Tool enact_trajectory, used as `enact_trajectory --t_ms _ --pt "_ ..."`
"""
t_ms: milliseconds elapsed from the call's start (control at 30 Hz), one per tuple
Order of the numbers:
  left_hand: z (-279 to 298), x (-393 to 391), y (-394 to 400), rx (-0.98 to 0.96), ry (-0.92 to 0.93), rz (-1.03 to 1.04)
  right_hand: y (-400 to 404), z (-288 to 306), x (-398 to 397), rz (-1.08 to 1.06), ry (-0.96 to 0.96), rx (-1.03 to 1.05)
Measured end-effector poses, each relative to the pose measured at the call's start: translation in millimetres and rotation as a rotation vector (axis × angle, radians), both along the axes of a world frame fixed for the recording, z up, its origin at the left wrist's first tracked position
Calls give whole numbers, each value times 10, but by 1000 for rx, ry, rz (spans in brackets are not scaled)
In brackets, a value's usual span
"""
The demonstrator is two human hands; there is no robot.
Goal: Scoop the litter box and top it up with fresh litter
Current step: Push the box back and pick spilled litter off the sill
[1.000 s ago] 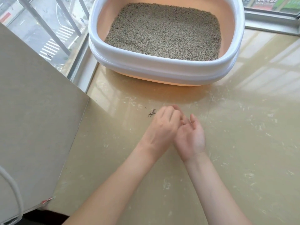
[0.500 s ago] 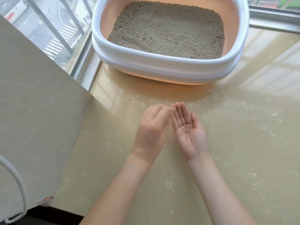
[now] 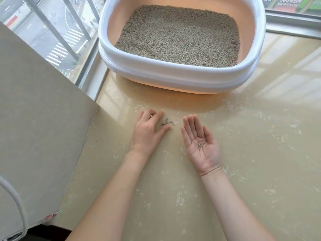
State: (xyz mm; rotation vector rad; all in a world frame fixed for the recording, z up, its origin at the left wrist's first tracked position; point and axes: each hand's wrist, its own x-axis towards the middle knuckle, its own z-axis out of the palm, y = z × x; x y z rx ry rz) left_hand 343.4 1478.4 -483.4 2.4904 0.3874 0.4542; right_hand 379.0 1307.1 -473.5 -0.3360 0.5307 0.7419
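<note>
Left hand [image 3: 147, 131] palm-down on the floor [image 3: 260, 136], fingers [image 3: 159, 114] loosely curled beside spilled litter [image 3: 166, 122], likely to sweep grains together; gripping nothing. Right hand [image 3: 201, 145] palm-up, fingers straight, cupped as a tray for collected grains [image 3: 200, 144]. Litter box [image 3: 180, 73] just beyond, filled level, near for tipping back.

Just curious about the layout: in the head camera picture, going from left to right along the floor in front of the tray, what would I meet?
Grey panel → left hand → small scatter of grey litter grains → upturned right hand.
</note>
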Motion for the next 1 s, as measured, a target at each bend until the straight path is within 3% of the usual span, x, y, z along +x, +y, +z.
enact_trajectory --t_ms 167,300,633,767,900,1000 --pt "-65 74 -42 46 -140 -126 32 5 14 1 42 5" --pt "-99 74 -111 225 -189 -143 36 17 19 -21 73 14" --pt "-103 154 -221 511 45 -82 29 -21 33 2 61 64" --pt "72 162 -344 359 -50 -34 41 6 35 -12 77 58" --pt "403 38 -767 117 -222 -154 54 -6 17 -10 23 39" --pt "277 38 -1171 107 -19 -203 63 -36 -31 -25 -93 -6"
